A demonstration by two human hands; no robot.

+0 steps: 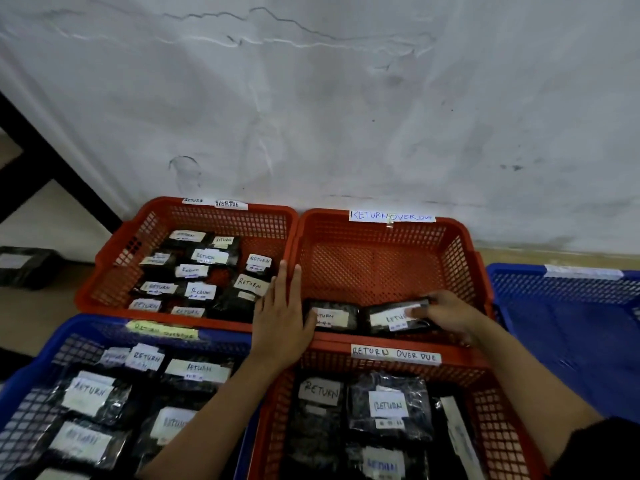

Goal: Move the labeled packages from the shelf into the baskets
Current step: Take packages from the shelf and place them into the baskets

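In the far right orange basket (388,258), at about one o'clock from where the person kneels, the right hand (446,315) grasps a black labeled package (391,318) by its right end, fingers curled over it. The left hand (282,315) lies flat with fingers straight on the rim between the two far baskets. A second package (329,318) sits just left of the held one, at twelve o'clock.

You see glossy black plastic packages (398,318) with matt paper labels (393,405), perforated plastic baskets (381,268), and a rough, cracked whitewashed wall (346,116).
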